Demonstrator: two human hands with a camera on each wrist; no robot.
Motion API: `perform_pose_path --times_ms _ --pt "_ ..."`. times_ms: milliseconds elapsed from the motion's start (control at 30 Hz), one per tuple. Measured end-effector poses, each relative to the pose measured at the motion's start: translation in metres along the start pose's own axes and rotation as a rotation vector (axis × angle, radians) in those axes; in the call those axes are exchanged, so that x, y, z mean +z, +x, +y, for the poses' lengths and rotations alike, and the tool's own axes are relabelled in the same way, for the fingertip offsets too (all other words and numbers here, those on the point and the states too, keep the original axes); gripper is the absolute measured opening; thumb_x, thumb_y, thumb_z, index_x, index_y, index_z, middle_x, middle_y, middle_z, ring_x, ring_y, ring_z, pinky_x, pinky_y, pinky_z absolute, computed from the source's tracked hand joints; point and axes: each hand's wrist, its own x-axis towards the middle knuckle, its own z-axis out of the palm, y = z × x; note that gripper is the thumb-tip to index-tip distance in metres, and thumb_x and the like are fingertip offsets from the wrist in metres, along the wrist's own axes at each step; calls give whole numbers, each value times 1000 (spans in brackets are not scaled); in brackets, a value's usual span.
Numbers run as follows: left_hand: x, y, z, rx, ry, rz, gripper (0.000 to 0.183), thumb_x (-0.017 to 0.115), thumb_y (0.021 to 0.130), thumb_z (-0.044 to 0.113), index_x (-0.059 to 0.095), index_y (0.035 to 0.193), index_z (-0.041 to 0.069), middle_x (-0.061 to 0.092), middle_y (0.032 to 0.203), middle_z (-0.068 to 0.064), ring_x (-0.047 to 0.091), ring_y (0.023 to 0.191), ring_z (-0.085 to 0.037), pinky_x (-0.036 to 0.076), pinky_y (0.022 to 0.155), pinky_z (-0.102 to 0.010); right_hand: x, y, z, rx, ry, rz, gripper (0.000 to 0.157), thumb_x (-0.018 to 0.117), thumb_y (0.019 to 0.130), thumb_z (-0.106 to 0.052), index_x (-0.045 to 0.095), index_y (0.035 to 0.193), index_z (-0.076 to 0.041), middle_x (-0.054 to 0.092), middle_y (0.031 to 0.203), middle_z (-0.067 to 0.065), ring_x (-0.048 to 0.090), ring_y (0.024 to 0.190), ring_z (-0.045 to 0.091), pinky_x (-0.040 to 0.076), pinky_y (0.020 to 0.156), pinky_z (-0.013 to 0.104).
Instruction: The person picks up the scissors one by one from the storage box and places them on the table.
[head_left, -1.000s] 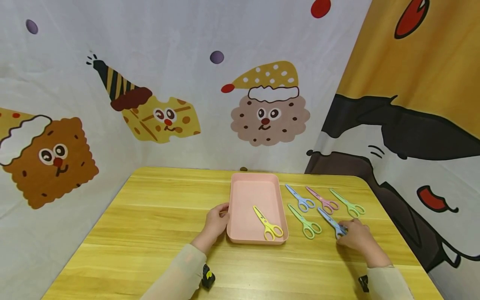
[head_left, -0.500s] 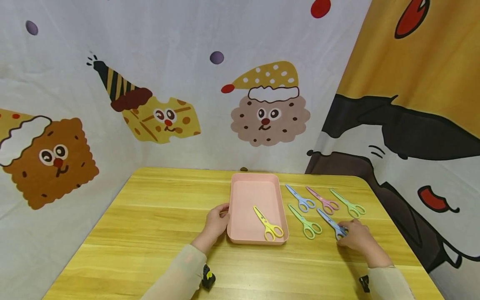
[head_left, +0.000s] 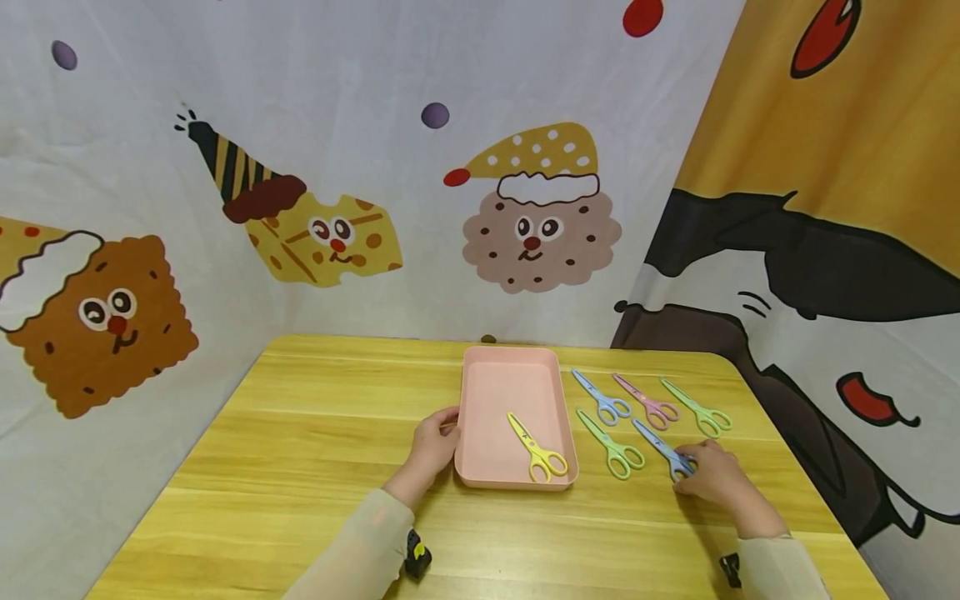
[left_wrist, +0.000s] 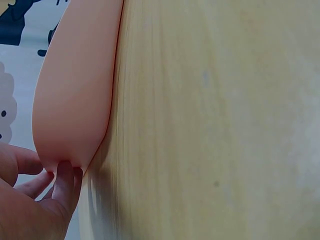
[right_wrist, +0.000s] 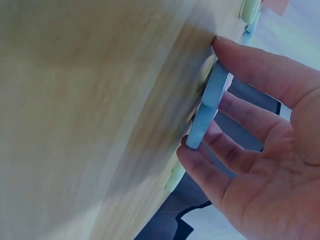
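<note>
In the head view my left hand (head_left: 432,448) holds the left wall of a shallow pink tray (head_left: 480,477), its fingers bent against the wall. A pair of yellow scissors (head_left: 529,442) lies inside the tray, handles toward me. My right hand (head_left: 712,477) grips the handles of dark-blue scissors (head_left: 655,439), blades pointing away to the left. The right wrist view shows the edge of the blue handle (right_wrist: 210,105) between thumb and fingers, close over the tabletop. Part of the handles is hidden by the fingers.
Between tray and right hand lie green scissors (head_left: 611,447). Behind them, light-blue scissors (head_left: 600,398), pink scissors (head_left: 647,402) and another green pair (head_left: 697,407) form a row. Everything rests on a wooden table (head_left: 315,500), with a cartoon-printed cloth (head_left: 360,67) behind.
The blue scissors in my right hand have shifted very slightly toward me and to the left at the blade tips. The left hand and tray have stayed put.
</note>
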Motion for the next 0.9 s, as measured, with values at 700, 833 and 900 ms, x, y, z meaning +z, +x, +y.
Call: perform_pose_path --times_ms 700,833,900 --pt "0 0 0 10 11 -2 35 55 90 1 58 125 -2 62 120 -19 61 106 -30 55 86 -35 6 -3 7 -43 40 52 60 81 70 -23 61 118 6 52 107 28 52 88 38 45 71 48" --pt "0 0 0 9 7 -6 35 55 91 1 58 125 -3 61 120 -20 61 107 -30 55 87 -35 7 -4 7 -44 47 54 60 81 70 -23 60 118 6 50 109 31 51 90 42 45 72 51" --pt "0 0 1 3 5 -8 35 55 91 1 58 126 -2 61 121 -20 61 107 -30 55 87 -35 7 -4 7 -40 52 51 60 81 70 -22 60 119 7 50 109 32 51 92 43 45 73 52"
